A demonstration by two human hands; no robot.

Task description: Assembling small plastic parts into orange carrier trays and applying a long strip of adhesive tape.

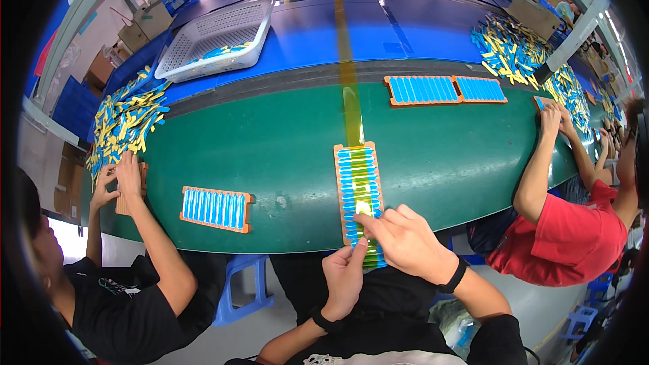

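An orange slotted tray (337, 162) stands lengthwise before me on the green table, with a row of blue strips (346, 183) across it. A band of clear yellow tape (354, 122) comes down from the far side and lies along the strips. At the tray's near left corner, my left hand (343, 280) is closed, its thumb on the tape's near edge. My right hand (416, 243) reaches over from the right with fingers curled and one digit pressed on the tape. The undersides of both hands' grips are hidden.
Another filled tray (215, 208) lies to the left, and two joined trays (446, 90) lie far right. Loose blue and yellow strips heap at left (128, 118) and right (517, 54). Beyond stands a white basket (253, 34). Co-workers' hands work at trays on both sides.
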